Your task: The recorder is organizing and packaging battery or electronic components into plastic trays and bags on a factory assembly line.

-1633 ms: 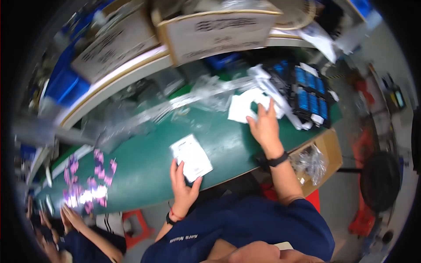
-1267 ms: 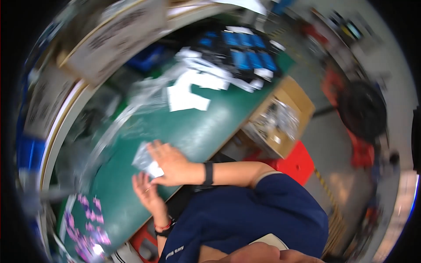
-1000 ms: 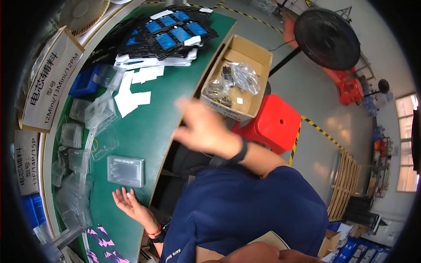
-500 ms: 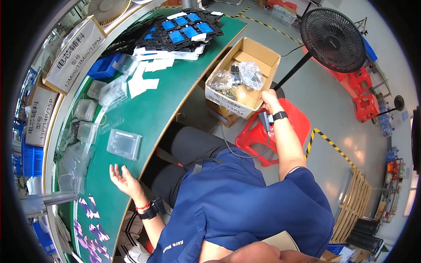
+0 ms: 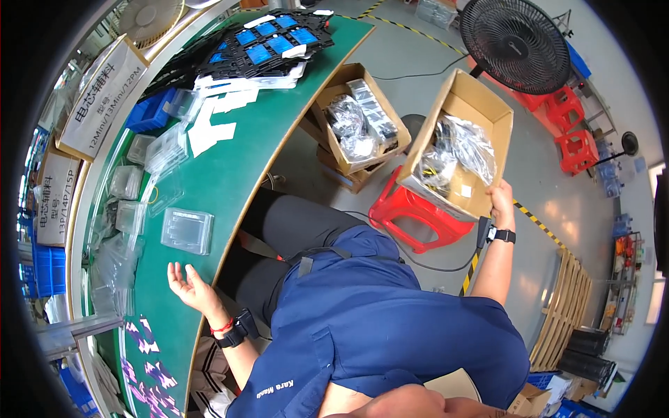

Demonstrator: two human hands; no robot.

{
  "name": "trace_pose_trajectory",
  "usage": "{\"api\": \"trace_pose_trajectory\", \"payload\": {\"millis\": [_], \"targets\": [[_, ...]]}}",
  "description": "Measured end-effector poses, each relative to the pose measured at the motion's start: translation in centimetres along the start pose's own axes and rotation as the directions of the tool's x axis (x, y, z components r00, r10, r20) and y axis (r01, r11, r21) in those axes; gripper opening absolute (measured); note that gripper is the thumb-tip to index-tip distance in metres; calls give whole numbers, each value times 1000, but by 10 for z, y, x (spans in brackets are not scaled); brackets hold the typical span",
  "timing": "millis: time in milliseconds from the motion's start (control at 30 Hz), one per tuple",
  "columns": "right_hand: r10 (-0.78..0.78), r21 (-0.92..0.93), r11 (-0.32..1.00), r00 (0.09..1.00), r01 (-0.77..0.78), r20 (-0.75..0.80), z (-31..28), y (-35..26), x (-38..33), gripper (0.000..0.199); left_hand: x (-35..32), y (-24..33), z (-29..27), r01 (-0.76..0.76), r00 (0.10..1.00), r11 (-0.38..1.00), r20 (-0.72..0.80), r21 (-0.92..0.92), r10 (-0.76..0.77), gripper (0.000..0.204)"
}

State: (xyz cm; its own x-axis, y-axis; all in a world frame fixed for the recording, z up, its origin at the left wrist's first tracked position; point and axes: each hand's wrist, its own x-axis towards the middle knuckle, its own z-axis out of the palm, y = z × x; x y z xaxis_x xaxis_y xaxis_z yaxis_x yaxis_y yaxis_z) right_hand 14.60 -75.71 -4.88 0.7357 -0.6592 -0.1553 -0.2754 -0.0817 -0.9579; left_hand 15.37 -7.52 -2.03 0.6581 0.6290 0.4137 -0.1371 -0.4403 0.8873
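Note:
My right hand (image 5: 500,200) grips the near right corner of an open cardboard box (image 5: 446,198), which is above the red stool (image 5: 418,221); whether it rests there I cannot tell. Inside it lie clear plastic bags (image 5: 468,150) and some dark and yellow small parts. To its left stands a second open cardboard box (image 5: 359,165), holding bagged parts and a stack of grey-black pieces (image 5: 373,111). Palm up, fingers spread, my left hand (image 5: 191,287) is over the green table edge with nothing in it. Just beyond it sits a clear plastic case (image 5: 187,231).
On the green table (image 5: 265,132) lie black trays with blue pieces (image 5: 272,42), white sheets (image 5: 211,130), clear cases and purple pieces (image 5: 150,376). A black fan (image 5: 516,45) stands at the far right. A cable runs from my right wrist; a wooden pallet (image 5: 561,320) is further right.
My right hand has moved right, pulling the cardboard box away from the table and over the stool. The second box beneath or behind it now shows. My left hand stays nearly in place.

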Motion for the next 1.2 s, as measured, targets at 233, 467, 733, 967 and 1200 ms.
{"api": "trace_pose_trajectory", "payload": {"millis": [233, 467, 733, 967, 1200], "targets": [[77, -357, 920, 968, -161, -238, -44, 155, 23, 36, 5, -8, 0, -38, 998, 999, 51, 7, 38, 39], [241, -167, 954, 968, -250, -77, -40, 134, 17, 40, 7, -12, -3, -115, 993, 985, 17, 126, 114, 35], [-175, -114, 981, 965, 155, -194, 108, -4, 13, 36, 8, -18, -4, -170, 985, 958, 18, 231, 170, 35], [354, 325, 732, 742, -599, 570, 301, 83, 71, 54, 3, -17, -4, -176, 981, 970, -50, 169, 187, 34], [-280, -139, 849, 657, 510, 700, 270, 146, 141, 38, 9, -15, 11, -149, 988, 981, -19, 124, 152, 25]]}}
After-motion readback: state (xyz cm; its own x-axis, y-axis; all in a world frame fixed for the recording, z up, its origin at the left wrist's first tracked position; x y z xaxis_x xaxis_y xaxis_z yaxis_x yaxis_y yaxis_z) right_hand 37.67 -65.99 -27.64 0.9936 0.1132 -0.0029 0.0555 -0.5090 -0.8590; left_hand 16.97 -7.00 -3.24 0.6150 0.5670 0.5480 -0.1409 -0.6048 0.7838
